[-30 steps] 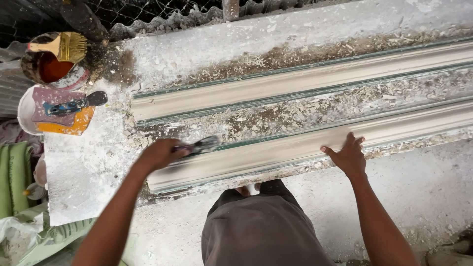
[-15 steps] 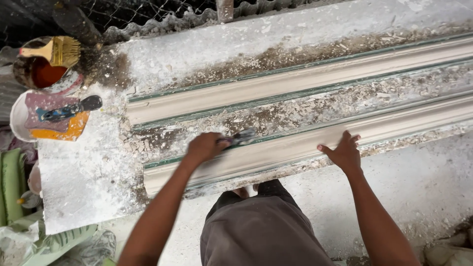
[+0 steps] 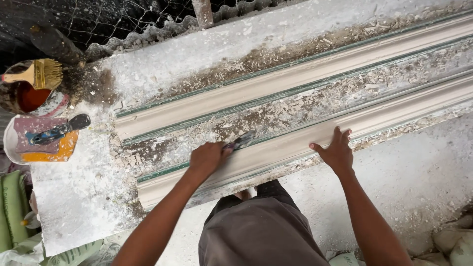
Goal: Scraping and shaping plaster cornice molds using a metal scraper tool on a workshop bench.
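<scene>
Left hand (image 3: 207,158) closed around a scraper (image 3: 240,141), only the blade tip and a bit of dark handle showing past the knuckles; blade edge against the far side of the near moulding (image 3: 295,143). Right hand (image 3: 336,151) open, palm down, fingers spread flat on the same moulding, further right. Both forearms running down out of view at the near edge, elbows cut off. Between them, dark shorts (image 3: 256,231) and a hint of a foot, mostly tucked under the bench edge.

Near moulding lying lengthwise across the dusty white bench (image 3: 74,197), left end visible, right end cut off by the picture's border. Far moulding (image 3: 276,83) parallel, well apart, likewise cut off at right. Between the two, a strip of flaked plaster chips (image 3: 276,113), too fine to sort piece by piece. Thin green edges along both mouldings, partly buried in dust.

Far left: paintbrush (image 3: 37,74) resting across a stained tin (image 3: 29,98), contents reddish, hard to make out. Just nearer, a white bowl (image 3: 12,143) with a second scraper (image 3: 56,130) laid over it, bowl partly cropped. Green ribbed object (image 3: 12,212) at the left edge, mostly out of view. Wire mesh (image 3: 123,19) at far side, dark behind it, nothing discernible.
</scene>
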